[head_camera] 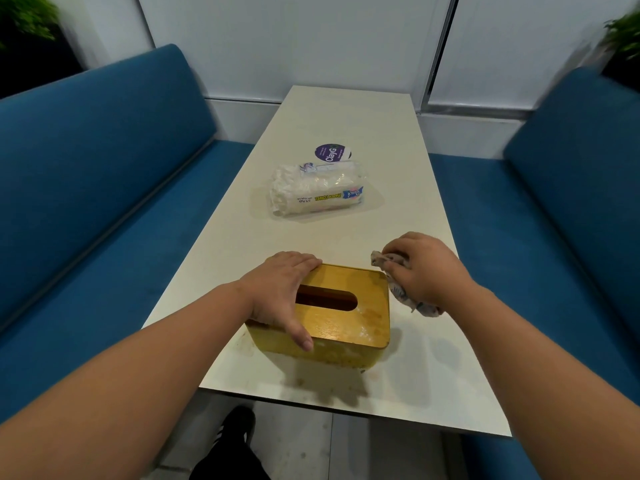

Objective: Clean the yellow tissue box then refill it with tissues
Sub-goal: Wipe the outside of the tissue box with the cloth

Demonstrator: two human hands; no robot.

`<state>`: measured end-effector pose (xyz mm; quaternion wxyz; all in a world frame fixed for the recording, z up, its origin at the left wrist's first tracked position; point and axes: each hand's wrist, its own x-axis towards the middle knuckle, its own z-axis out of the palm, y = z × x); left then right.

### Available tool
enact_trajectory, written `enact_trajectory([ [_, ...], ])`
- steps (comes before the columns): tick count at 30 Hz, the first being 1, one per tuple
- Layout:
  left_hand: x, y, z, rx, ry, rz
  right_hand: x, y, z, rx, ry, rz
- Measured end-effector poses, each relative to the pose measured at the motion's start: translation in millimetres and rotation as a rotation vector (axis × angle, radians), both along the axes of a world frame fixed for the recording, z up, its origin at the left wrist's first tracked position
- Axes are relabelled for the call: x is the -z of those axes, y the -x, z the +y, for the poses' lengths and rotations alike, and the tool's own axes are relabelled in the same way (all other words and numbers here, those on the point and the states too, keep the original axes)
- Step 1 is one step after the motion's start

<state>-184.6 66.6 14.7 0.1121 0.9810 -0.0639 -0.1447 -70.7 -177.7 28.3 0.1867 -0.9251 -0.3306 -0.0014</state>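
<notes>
One yellow tissue box [341,327], one tissue pack [317,190], one cloth [398,289] are seen on the table [346,119]. Box, near table's front edge, is clasped by left hand [282,294], thumb on near side. Cloth is clenched in right hand [427,268] against box's right end. Slot faces up; long axis runs approx. left-right.
</notes>
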Motion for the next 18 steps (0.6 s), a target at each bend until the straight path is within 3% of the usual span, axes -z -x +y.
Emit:
enact_trajectory([
  [5,0,1,0,0.007,0.000,-0.002,9,11,4,-0.163,0.100,0.043],
  [9,0,0,0,0.007,0.002,-0.007,11,7,-2,-0.077,0.131,0.039],
  [13,-2,1,-2,0.007,-0.003,-0.004,10,14,6,-0.228,0.150,0.059],
  [18,-2,1,-1,0.010,0.004,0.003,10,12,3,-0.151,0.139,0.046],
])
